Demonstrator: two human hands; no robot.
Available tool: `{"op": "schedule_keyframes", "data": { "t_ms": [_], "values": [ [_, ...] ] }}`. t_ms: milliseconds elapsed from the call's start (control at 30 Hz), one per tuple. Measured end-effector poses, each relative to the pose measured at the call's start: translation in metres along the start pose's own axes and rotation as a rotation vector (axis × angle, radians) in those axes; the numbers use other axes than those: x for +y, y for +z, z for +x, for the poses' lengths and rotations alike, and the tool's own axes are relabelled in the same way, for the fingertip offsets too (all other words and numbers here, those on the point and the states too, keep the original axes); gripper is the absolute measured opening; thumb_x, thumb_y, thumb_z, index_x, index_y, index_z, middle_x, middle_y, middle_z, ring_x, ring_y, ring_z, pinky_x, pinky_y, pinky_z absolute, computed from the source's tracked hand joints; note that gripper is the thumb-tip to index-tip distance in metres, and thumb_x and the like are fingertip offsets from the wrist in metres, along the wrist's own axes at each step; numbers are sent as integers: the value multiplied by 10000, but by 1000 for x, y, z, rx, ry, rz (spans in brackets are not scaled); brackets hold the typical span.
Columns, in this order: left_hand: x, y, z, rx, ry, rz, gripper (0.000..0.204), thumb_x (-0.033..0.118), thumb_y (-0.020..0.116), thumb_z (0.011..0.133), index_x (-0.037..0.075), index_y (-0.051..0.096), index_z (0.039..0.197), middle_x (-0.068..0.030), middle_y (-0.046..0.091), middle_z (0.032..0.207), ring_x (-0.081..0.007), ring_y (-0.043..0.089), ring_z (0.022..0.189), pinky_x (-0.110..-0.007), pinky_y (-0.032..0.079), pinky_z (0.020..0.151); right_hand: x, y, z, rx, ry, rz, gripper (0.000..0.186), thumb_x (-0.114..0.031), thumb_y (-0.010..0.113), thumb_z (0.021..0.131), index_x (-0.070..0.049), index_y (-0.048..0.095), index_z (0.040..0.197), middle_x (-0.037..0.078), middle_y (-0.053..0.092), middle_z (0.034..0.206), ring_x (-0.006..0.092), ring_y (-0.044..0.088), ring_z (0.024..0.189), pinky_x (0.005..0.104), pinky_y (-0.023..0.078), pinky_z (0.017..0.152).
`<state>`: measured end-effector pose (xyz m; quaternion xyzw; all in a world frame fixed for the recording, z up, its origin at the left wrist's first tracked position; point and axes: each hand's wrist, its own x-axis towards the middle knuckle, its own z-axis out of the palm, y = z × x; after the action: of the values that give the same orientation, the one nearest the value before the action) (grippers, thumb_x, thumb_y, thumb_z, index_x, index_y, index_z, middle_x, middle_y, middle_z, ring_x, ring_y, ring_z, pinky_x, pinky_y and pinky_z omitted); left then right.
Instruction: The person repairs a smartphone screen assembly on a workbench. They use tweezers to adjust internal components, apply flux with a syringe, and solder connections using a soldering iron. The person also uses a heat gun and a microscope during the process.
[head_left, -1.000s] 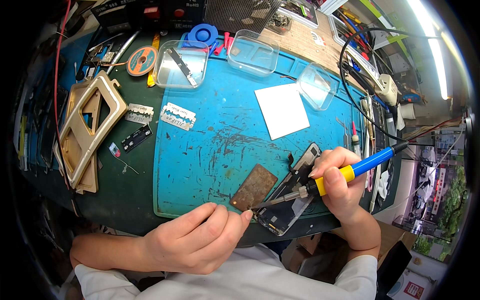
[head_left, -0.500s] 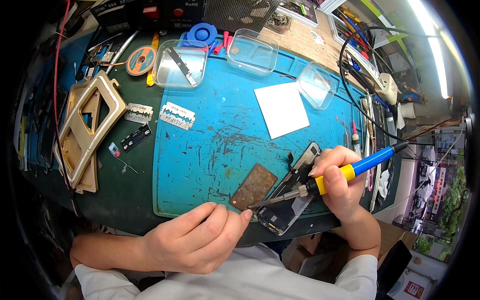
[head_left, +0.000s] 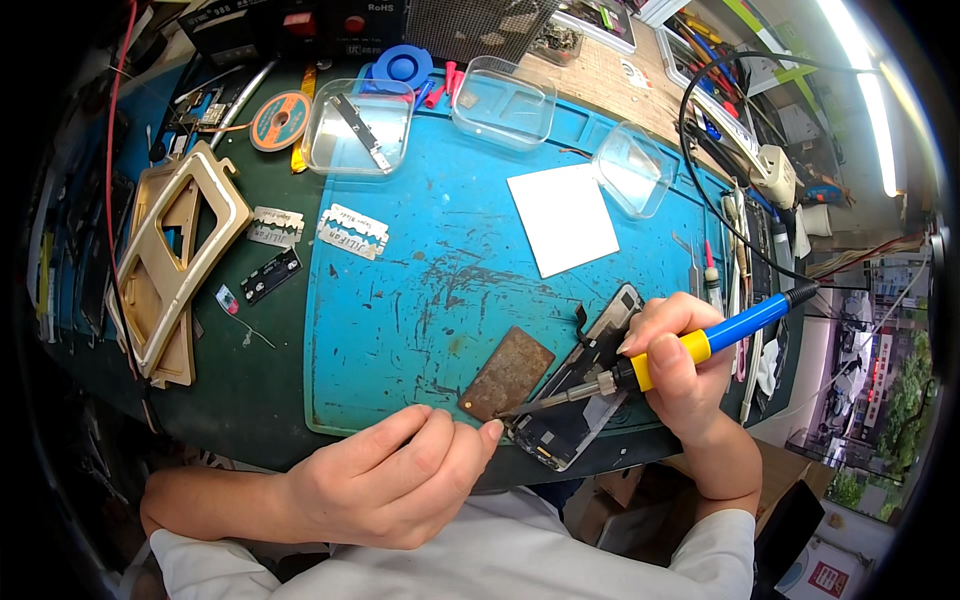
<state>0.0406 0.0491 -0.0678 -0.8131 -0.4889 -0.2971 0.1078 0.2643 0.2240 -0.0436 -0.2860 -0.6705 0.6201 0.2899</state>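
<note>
My right hand [head_left: 690,385] grips the yellow and blue handle of a soldering iron [head_left: 748,322], whose metal tip points down and left. The tip ends beside the near corner of a flat, rusty-brown plate [head_left: 508,372] on the blue mat. Underneath the iron, a dark phone screen assembly [head_left: 560,432] lies at a slant, with a short flex cable standing up from its far side. Close to the iron's tip, my left hand [head_left: 405,475] is closed in a pinch. What its fingertips hold, if anything, is too small to make out.
Blue mat [head_left: 400,300] bears a white square pad [head_left: 565,220], razor blades [head_left: 353,232] and clear plastic boxes [head_left: 360,150]. Left are a solder wick spool [head_left: 297,108] and beige frames [head_left: 225,210]. The iron's black cable [head_left: 683,125] loops at right.
</note>
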Motion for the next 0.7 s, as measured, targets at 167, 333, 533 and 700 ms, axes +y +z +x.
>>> {"op": "schedule_keyframes", "data": {
  "t_ms": [167,333,533,700],
  "values": [
    [0,0,0,0,3,0,177,69,806,777,22,795,947,-25,624,912,-160,630,824,-266,589,730,0,0,0,3,6,15,152,-129,699,961,-23,665,857,62,706,799,68,598,642,229,472,587],
    [-1,1,0,-2,8,-1,183,68,804,776,20,797,952,-28,623,916,-162,631,826,-267,590,731,-1,1,1,5,16,19,157,-132,697,963,-24,664,855,60,703,796,67,591,639,229,469,589],
    [-1,-1,0,-18,10,-9,185,69,791,783,21,798,961,-28,623,918,-164,632,829,-271,588,736,0,-2,0,-17,2,10,160,-133,692,965,-26,658,851,61,701,801,67,584,643,231,462,590],
    [-1,0,0,-11,13,0,183,74,785,788,23,799,963,-28,623,918,-165,631,828,-273,585,737,0,-1,1,7,1,30,157,-130,688,966,-25,657,854,64,701,803,70,584,643,232,459,589]
  ]
}}
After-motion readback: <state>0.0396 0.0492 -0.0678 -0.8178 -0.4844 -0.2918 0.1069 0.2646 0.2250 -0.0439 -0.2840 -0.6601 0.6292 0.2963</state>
